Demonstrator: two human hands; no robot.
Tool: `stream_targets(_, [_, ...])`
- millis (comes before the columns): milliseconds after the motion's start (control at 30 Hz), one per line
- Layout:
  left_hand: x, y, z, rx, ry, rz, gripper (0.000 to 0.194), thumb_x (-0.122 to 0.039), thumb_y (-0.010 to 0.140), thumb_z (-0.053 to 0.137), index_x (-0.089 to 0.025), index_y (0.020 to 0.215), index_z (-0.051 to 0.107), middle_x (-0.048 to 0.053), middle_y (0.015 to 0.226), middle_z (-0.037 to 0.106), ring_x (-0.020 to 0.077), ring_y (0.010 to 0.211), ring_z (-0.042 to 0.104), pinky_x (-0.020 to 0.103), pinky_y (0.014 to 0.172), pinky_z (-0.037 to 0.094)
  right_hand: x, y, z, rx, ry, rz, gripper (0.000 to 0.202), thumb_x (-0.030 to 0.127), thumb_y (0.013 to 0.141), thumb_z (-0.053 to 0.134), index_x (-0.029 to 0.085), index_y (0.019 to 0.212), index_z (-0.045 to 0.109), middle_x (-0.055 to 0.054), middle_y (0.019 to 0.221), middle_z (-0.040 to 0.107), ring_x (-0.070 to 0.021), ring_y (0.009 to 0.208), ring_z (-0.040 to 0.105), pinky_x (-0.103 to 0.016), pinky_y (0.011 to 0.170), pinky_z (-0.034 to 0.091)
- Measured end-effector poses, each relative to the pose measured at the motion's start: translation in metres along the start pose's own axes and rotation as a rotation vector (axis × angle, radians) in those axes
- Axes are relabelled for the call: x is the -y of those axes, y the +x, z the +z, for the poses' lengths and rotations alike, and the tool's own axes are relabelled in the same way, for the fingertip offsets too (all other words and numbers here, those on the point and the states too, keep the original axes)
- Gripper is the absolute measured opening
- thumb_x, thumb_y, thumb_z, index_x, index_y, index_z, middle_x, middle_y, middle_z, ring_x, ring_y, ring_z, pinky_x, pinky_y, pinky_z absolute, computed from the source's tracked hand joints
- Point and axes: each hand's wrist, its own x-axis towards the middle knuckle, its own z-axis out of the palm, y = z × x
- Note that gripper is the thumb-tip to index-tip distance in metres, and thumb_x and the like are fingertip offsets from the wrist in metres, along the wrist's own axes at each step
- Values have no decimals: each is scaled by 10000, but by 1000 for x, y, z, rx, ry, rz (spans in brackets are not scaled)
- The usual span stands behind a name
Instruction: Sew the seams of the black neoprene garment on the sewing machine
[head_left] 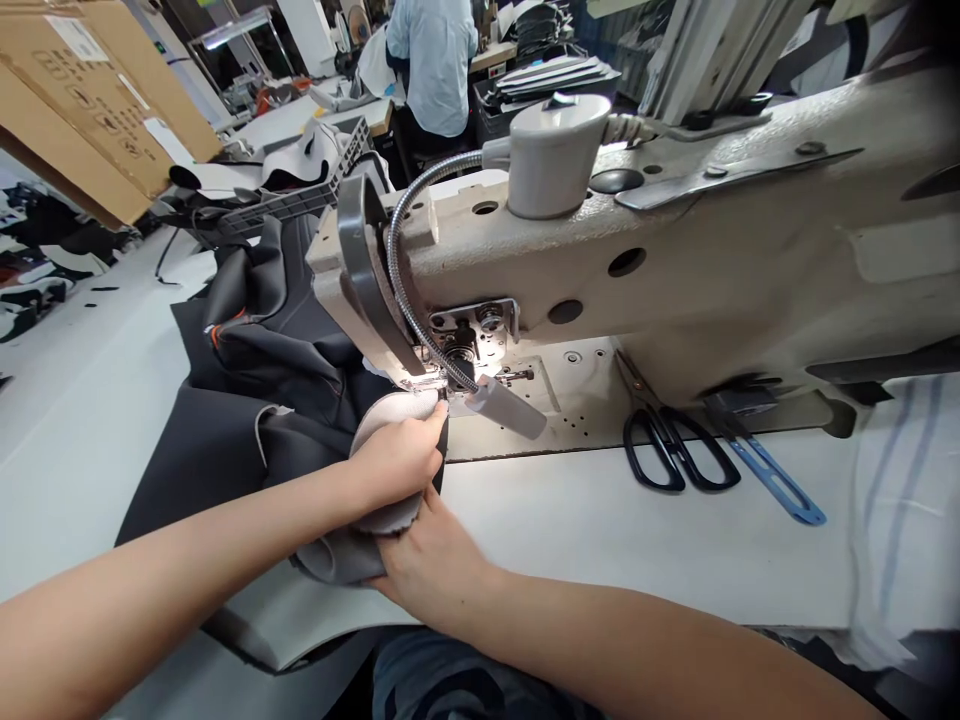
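Hands gripping grey fabric (390, 412) just under sewing machine (675, 250) needle: left hand (396, 460) on top, right hand (427, 555) beneath; scissors (664, 440) to machine's right

We see bare table (600, 530) free right of the hands; scissors (667, 440) and blue tool (772, 480) block farther right. Machine head (675, 240) overhangs, lamp gooseneck (409, 270) crowds the needle, dark fabric (255, 400) fills left.

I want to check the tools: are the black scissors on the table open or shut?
Shut. The scissors lie flat on the table, blades together toward the machine, the two handle loops side by side.
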Motion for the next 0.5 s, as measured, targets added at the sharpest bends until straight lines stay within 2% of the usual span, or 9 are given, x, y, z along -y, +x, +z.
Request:
stream_targets(100, [-5,-9,-6,140,105,-77,747,-142,757,415,-154,1470,189,136,867,697,314,776,669,363,642,493,1,-7,-7,52,9,-25,779,586,792,602,21,1306,447,-246,1254,532,-375,1226,435,-536,1079,273])
stream_targets(200, [-5,-16,-15,243,99,-81,785,-133,751,413,-167,1486,138,135,871,699,326,798,668,390,662,497,2,-11,-9,37,-40,-26,701,515,827,603,26,1303,442,-263,1271,512,-381,1229,443,-528,1071,289])
stream_targets(400, [3,-9,-15,222,-103,-6,746,-167,768,367,-150,1485,160,138,960,697,285,786,662,321,624,469,5,-11,-2,-12,-118,6,569,481,863,580,34,1209,512,-283,1193,564,-359,1175,504,-530,1019,355])
stream_targets(500, [5,-3,-12,151,-155,12,699,-168,776,348,-136,1463,224,141,996,693,282,830,658,312,651,465,3,-11,2,-66,-187,17,530,454,859,594,19,1156,540,-304,1142,585,-366,1114,552,-531,974,400])
